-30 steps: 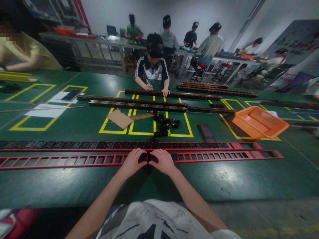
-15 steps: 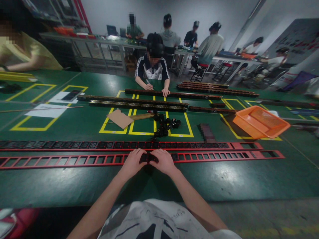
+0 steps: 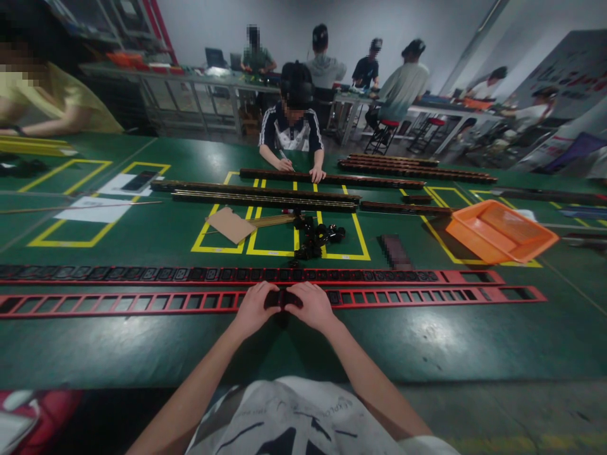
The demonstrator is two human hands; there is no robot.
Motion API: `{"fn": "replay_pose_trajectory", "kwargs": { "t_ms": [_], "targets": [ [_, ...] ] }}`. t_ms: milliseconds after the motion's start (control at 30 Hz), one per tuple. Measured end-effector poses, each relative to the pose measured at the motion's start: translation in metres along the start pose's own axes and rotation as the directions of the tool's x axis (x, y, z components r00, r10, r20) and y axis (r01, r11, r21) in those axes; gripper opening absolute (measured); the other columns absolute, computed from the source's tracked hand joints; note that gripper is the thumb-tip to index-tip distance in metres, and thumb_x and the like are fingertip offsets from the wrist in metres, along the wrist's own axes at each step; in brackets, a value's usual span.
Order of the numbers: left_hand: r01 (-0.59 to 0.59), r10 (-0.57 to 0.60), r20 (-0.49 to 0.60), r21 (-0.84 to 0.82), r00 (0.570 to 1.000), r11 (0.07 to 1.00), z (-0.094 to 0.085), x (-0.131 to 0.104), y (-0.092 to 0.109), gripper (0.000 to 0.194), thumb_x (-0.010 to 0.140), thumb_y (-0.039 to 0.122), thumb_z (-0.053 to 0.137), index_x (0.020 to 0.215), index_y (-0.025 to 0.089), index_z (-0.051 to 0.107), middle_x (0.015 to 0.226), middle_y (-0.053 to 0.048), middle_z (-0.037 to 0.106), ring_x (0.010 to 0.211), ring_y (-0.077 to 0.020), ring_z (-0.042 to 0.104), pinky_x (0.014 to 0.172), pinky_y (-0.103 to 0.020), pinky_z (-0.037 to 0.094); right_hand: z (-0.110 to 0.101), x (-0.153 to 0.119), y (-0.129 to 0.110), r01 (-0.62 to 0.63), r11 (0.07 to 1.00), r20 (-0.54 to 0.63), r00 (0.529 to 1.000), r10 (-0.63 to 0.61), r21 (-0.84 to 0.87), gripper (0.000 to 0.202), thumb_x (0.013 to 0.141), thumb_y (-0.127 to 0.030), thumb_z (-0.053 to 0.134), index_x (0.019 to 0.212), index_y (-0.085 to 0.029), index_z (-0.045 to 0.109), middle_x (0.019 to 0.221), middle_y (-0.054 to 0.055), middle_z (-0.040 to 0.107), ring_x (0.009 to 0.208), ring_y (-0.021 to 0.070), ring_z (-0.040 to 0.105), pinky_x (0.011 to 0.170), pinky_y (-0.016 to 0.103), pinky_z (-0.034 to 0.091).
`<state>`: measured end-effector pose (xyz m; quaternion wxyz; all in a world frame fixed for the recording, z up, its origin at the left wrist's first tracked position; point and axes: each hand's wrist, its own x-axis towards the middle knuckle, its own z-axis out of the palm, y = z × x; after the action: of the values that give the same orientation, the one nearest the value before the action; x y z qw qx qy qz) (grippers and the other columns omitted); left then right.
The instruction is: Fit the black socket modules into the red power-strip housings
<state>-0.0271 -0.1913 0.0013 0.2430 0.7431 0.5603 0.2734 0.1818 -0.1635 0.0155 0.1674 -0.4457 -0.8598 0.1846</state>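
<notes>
My left hand (image 3: pixel 256 308) and my right hand (image 3: pixel 312 306) meet near the middle of a long red slotted strip (image 3: pixel 487 294) lying across the table. Between their thumbs and fingers, both hands grip a small black socket module (image 3: pixel 283 298) at the strip. The fingers partly cover it, so how deep it sits in its slot cannot be seen. Just right of my right hand, another black module (image 3: pixel 334 297) sits in the strip. Directly behind lies a second red strip (image 3: pixel 459 277), its slots largely filled with black modules.
Loose black parts (image 3: pixel 320 237) lie in a heap beyond the strips, near a cardboard piece (image 3: pixel 230 225). An orange basket (image 3: pixel 502 234) stands at right. Long dark bars (image 3: pixel 265 197) lie farther back. Across the table, a co-worker (image 3: pixel 291 126) holds a pen.
The view has shifted slightly. Both hands stay on the black socket module, which shows a little more between the thumbs.
</notes>
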Motion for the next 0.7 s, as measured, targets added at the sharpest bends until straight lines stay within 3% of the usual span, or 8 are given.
{"fn": "replay_pose_trajectory", "kwargs": {
  "t_ms": [200,333,700],
  "targets": [
    [-0.044,0.044,0.016,0.026,0.999,0.999,0.001,0.001,-0.001,0.036,0.075,0.019,0.074,0.105,0.022,0.056,0.105,-0.003,0.06,0.1,-0.0234,0.056,0.087,-0.039,0.046,0.0,0.0,-0.001,0.001,1.0,0.006,1.0,-0.001,-0.004,0.037,0.08,-0.035,0.075,0.114,-0.026,0.065,0.114,0.003,0.069,0.105,0.0227,0.06,0.094,0.038,0.044],
    [-0.07,0.067,0.029,0.158,0.997,0.985,-0.001,0.0,0.003,0.034,0.079,0.022,0.071,0.11,0.022,0.057,0.112,-0.005,0.057,0.106,-0.0246,0.053,0.09,-0.041,0.045,-0.001,0.0,-0.001,0.006,1.0,0.012,1.0,-0.006,-0.013,0.037,0.081,-0.035,0.073,0.116,-0.026,0.064,0.115,0.003,0.068,0.107,0.0223,0.059,0.095,0.038,0.043],
    [-0.056,-0.035,0.193,0.448,0.981,0.892,-0.022,0.008,0.033,0.031,0.083,0.028,0.066,0.113,0.023,0.061,0.109,-0.006,0.059,0.108,-0.0254,0.051,0.092,-0.04,0.04,0.0,0.0,-0.001,0.005,1.0,0.012,1.0,-0.005,-0.025,0.036,0.08,-0.03,0.073,0.114,-0.026,0.064,0.113,0.002,0.068,0.105,0.0214,0.058,0.091,0.036,0.043]
  ]
}}
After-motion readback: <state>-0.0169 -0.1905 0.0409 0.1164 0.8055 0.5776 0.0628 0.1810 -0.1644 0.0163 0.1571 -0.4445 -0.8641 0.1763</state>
